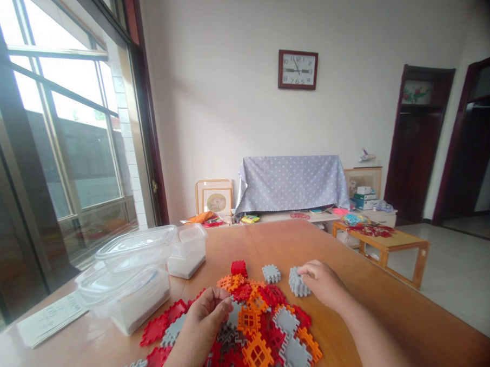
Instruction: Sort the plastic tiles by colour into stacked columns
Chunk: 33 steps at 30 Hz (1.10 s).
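Grip pinched, the right hand holds the right grey stack; the left hand curls over loose tiles, hold unclear. A smaller grey stack stands built; many tiles lie unstacked on the worktop.

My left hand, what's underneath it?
Red tiles and grey tiles show on both sides of the left hand. Whatever lies directly beneath it and its forearm is covered, so I can't tell which pieces are there.
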Each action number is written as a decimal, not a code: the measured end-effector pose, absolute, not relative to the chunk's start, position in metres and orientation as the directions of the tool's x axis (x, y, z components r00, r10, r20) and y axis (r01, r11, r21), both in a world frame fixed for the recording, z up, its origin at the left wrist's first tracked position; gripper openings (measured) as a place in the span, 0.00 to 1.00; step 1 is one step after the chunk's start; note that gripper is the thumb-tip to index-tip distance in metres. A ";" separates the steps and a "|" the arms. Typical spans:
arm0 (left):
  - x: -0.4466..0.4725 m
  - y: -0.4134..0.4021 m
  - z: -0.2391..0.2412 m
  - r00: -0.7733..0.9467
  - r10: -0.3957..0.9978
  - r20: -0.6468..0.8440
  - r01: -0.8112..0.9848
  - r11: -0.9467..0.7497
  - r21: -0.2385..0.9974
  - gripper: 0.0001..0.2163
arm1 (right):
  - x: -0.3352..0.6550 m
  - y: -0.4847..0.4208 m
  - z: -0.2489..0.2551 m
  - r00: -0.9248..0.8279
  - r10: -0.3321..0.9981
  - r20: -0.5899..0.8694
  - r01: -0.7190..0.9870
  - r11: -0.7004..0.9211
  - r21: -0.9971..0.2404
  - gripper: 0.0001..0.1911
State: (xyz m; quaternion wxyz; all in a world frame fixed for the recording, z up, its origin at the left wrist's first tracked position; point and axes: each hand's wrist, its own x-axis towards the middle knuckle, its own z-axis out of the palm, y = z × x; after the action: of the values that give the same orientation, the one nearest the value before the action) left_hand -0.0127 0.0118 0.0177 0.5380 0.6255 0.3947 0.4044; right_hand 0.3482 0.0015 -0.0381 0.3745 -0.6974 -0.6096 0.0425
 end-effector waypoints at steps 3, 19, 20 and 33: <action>-0.013 0.011 0.017 0.360 0.929 0.085 0.057 -0.113 0.992 0.14 | 0.349 0.003 -0.039 0.257 0.879 0.402 0.824 0.018 -0.566 0.15; -0.033 0.041 -0.007 0.195 0.952 0.236 0.239 -0.279 0.930 0.08 | 0.290 -0.019 -0.010 0.120 0.847 0.519 0.765 0.254 -0.592 0.14; -0.035 0.042 -0.008 0.197 0.947 0.252 0.331 -0.306 0.893 0.06 | 0.280 -0.021 -0.009 0.076 0.858 0.508 0.763 0.278 -0.583 0.13; -0.035 0.030 -0.009 0.315 0.929 0.192 0.836 -0.368 0.408 0.15 | 0.214 -0.039 -0.009 -0.249 0.923 0.292 0.768 0.372 -0.521 0.12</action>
State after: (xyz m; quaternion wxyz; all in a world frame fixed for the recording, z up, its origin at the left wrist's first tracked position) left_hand -0.0354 0.0305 -0.0089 0.1171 0.8023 0.5500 0.2000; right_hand 0.2138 -0.0386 -0.0090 0.2831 -0.5433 -0.7784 0.1369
